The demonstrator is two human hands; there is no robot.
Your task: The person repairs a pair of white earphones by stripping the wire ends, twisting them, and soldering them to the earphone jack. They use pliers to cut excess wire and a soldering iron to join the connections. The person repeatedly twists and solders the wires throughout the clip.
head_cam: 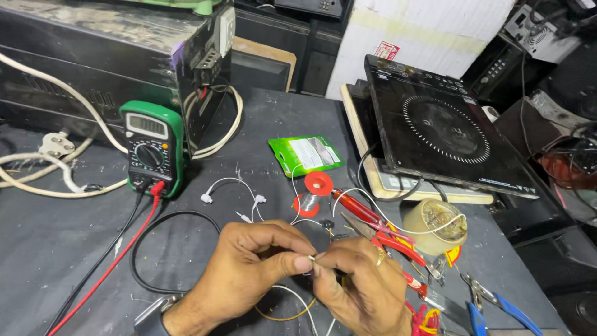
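My left hand (249, 267) and my right hand (364, 283) meet at the bottom centre of the head view. Thumbs and forefingers of both pinch a tiny pale part (315, 256) with thin wire on it. A white wire (298, 298) and a yellow wire (280, 317) trail from under the hands. A ring sits on a right finger and a watch (155, 311) on the left wrist. Just beyond the hands lie a red solder spool (315, 186) and red-handled pliers (388, 239).
A green multimeter (151, 148) with red and black leads stands at the left, in front of a black metal case (106, 56). An induction cooktop (441, 130) lies at the right. A tape roll (435, 225), a green packet (306, 154) and blue-handled pliers (497, 308) are nearby.
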